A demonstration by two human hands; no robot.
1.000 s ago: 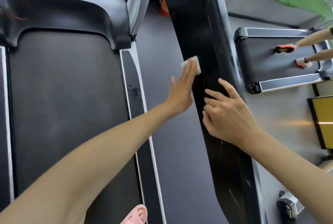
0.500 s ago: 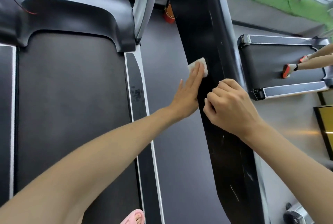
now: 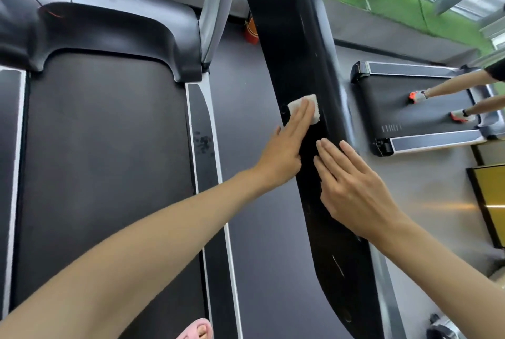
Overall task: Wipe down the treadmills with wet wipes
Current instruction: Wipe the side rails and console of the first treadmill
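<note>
Uncurled since half a second ago: right hand now flat, holding nothing, bracing the black handrail. Left hand open too — fingers pinning the folded wet wipe against the rail, not gripping, for scrubbing pressure.

1. The wet wipe is a small white pad folded to a rough square, lying flat on the black rail under the fingertips of my left hand, its far edge and right edge showing past them.
2. The treadmill rail is a long glossy black arm running away from me beneath both hands, scuffed with pale marks near my right wrist.
3. The treadmill belt lies to the left of my left arm, matte dark grey, with grey-edged side strips.
</note>
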